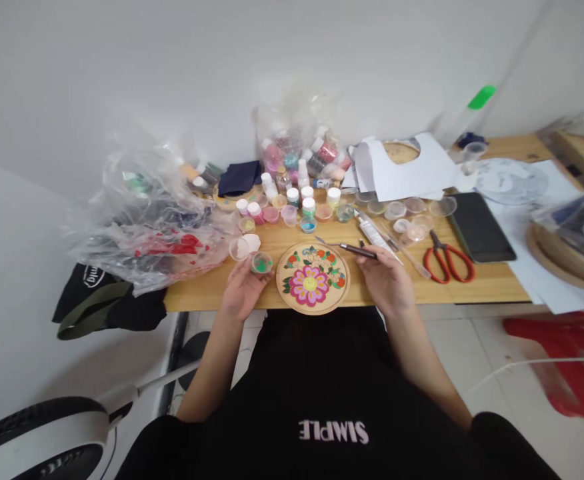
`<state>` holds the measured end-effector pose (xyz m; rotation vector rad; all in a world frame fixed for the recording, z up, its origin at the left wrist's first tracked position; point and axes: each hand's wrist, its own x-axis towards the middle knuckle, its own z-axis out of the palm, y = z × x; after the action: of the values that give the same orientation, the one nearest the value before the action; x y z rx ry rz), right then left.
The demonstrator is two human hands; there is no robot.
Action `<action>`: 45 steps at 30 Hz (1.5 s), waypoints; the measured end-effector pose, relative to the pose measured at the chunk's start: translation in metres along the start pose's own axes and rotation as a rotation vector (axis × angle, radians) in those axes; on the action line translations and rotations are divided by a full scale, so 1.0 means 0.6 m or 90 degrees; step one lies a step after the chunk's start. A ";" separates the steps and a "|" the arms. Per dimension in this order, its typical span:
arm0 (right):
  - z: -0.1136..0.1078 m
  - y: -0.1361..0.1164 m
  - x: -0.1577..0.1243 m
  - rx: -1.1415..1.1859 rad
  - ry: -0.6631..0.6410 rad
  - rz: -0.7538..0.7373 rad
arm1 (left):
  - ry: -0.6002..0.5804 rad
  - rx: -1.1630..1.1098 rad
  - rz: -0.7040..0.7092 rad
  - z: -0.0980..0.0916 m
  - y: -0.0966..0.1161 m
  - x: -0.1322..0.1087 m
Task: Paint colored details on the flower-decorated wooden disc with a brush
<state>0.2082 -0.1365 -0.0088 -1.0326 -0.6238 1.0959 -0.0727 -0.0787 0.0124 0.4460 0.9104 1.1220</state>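
Observation:
My left hand (245, 291) is closed on a small clear plastic cup (262, 263) with green material inside, tilted toward me. Between the fingers of my right hand (388, 280) is a palette knife (357, 251) with a dark handle. Its thin metal blade points left, over the far edge of a round wooden board (283, 267). On that board is a pink flower (310, 285) with a yellow centre, ringed by green leaves and orange shapes. The board lies between my hands at the table's front edge. A white lid or cup (245, 247) sits just behind my left hand.
Paint pots and small cups (308, 225) stand behind the board. Plastic bags (162, 233) crowd the left. To the right lie a white tube (375, 235), red-handled pliers (448, 259), a phone (482, 227) and papers (412, 173). A fan (42, 433) stands lower left, a red stool (567, 353) lower right.

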 end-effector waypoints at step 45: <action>-0.010 -0.066 -0.058 0.084 -0.030 0.314 | 0.054 -0.068 -0.062 0.063 0.013 0.063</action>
<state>0.2169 -0.1751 0.0270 -1.0757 -0.3320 1.5728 -0.0415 -0.0362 0.0249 0.2645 0.9318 1.1012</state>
